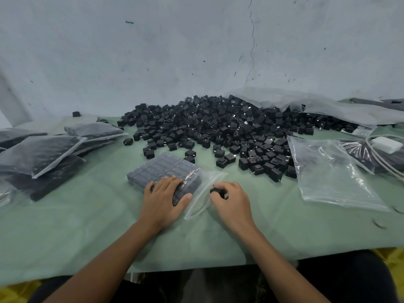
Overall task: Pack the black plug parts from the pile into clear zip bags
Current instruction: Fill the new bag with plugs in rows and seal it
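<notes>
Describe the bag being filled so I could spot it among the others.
Start at the pile of black plugs on the green cover. In front lies one bag under the left hand. Unlike the stacked bags at left and empty bags at right, it shows neat plug rows and a clear unfilled end.

The right hand (pixel 231 199) pinches one black plug part (pixel 218 192) in curled fingers, right at the open mouth of a clear zip bag (pixel 166 167). Just left of that grip, the left hand (pixel 162 199) lies flat on the bag, fingers pressing down on the neat rows of plugs already inside. Beyond the grip spreads the big pile (pixel 218 125) of loose plugs. Well to the right of the grip lie empty clear bags (pixel 328 171), and past them a white adapter (pixel 387 144) with its cable. Far left of the grip, filled bags (pixel 43 154) are stacked up. All of it rests on a green cloth (pixel 87 226).
</notes>
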